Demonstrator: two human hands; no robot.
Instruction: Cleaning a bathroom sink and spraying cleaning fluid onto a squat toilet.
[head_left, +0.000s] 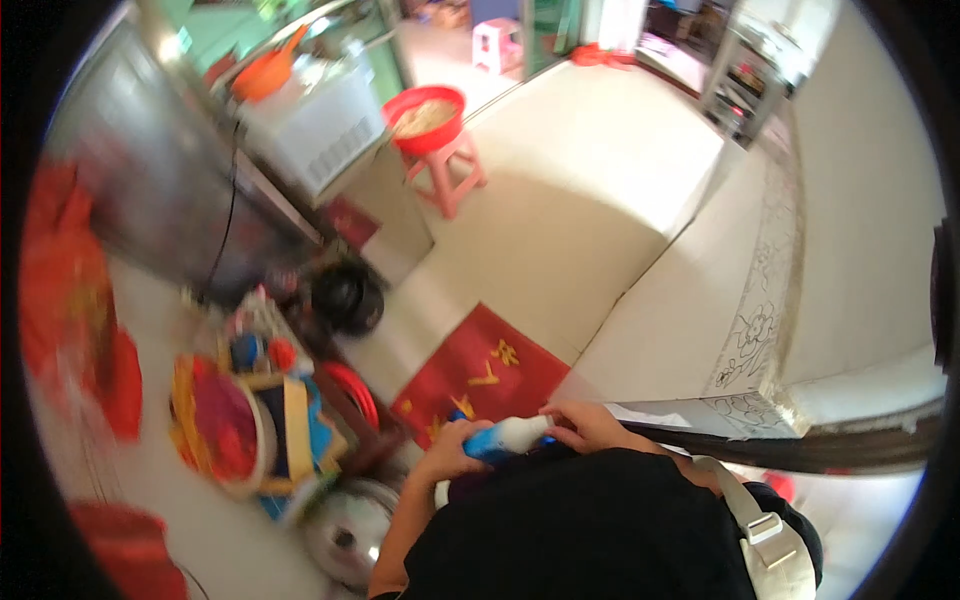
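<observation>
A blue and white bottle (pixel 508 438) lies tilted sideways in front of my dark clothing, its white end toward the right. My left hand (pixel 450 452) wraps round the blue end. At the white end, my right hand (pixel 588 428) has its fingers closed on the bottle's tip; a small dark blue part shows just under them. The fingertips of both hands are partly hidden or blurred. Below the bottle, a red floor mat (pixel 485 365) with yellow figures lies on the pale floor.
At the left stand a bucket-like container (pixel 262 430) with colourful cloths or bags and a round metal lid (pixel 352 530). Ahead, a red basin (pixel 425 118) sits on a pink stool (pixel 446 175). A white wall ledge (pixel 690 300) with flower drawings runs along the right.
</observation>
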